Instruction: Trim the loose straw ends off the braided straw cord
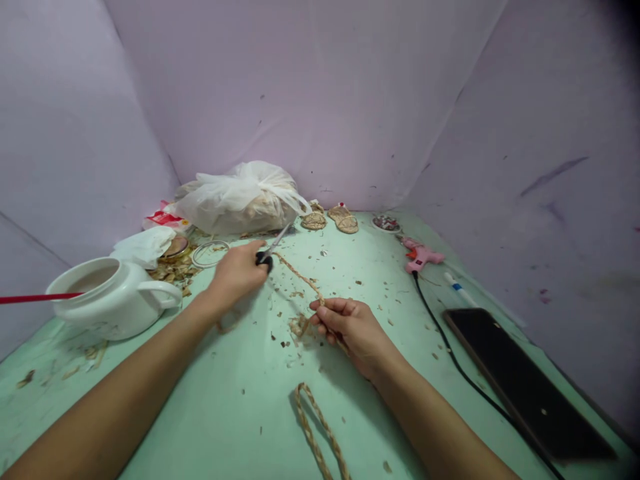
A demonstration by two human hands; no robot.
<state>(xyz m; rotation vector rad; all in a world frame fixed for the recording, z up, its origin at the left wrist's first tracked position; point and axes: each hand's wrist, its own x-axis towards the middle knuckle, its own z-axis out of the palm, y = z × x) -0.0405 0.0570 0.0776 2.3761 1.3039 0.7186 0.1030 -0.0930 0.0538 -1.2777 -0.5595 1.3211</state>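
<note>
Braided cord: I am seeing the braided cord (300, 274) slanting forward from the right hand (345, 327) toward the scissors (270, 253), a slim, straw-coloured plait with a knobbly twist.
Right hand: its thumb and fingers are pinching the cord, and a short length is showing below the palm.
Left hand: the left hand (243, 270) is gripping the scissors by their black handles, with the metal blades pointing away toward the plastic bag (235, 200).
Cord end: the far tip is lying right by the scissors, but it is blurring for me there, so I cannot tell whether they are touching.
Loop: nearer my camera, a loop of similar plait (301, 410) is bending into a narrow hairpin.
Table: the smooth, pale green table (200, 427) is bearing dry, flaky scraps (299, 325) just beside the right fingertips.
Left side: a glossy, round white pot (120, 307) is standing with a thin red stick (40, 298) across its rim.
Back: the thin, crinkled bag is bulging near two flat, sole-shaped straw pieces (343, 219).
Right side: a pink glue gun (420, 257) is trailing its black cable (450, 350) past a dark, flat, rectangular device (520, 373).
</note>
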